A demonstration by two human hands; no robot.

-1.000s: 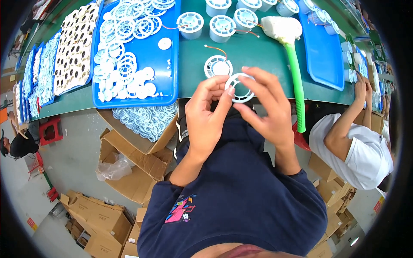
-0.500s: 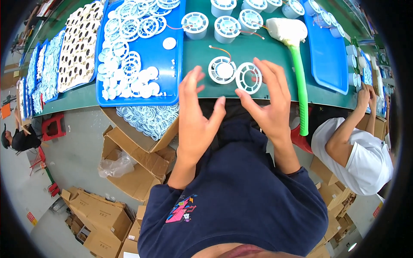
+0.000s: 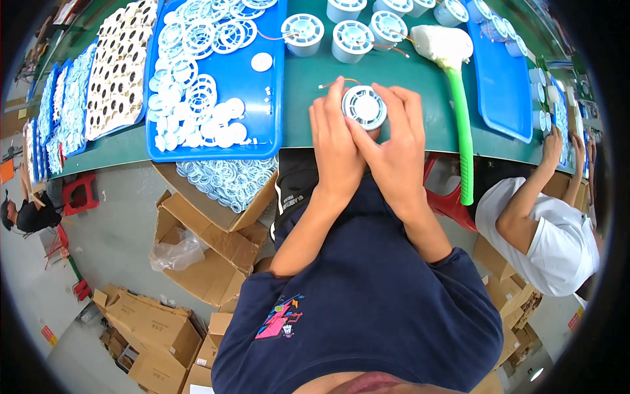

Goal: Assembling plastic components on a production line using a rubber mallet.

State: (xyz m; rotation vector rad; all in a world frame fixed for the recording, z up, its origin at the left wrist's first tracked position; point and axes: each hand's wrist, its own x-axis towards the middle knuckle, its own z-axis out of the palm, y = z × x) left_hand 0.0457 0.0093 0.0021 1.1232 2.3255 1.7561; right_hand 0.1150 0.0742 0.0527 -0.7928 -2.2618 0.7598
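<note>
Between my hands sits a round pale-blue housing (image 3: 365, 109), with a slotted ring around its white centre. My left hand (image 3: 338, 144) closes on its left side, and my right hand (image 3: 398, 141) closes on its right side with the thumb across the near edge. Behind it, a thin orange wire (image 3: 338, 83) with a small connector lies on the green tabletop. My palms and fingers hide the housing's lower part. To the right rests a mallet with a white head (image 3: 441, 46) and a green handle (image 3: 463, 138).
On the left, a blue tray (image 3: 262, 134) carries slotted rings (image 3: 198, 39) and white discs (image 3: 262, 62). Several pale-blue cups (image 3: 303, 34) with wires stand behind. Another blue tray (image 3: 504, 108) lies right. Below the table edge is a carton of rings (image 3: 220, 187). A person in white (image 3: 538, 230) works at right.
My hands have come together and closed around the housing. The loose ring that lay beside it is no longer separate; a slotted ring now surrounds the white centre.
</note>
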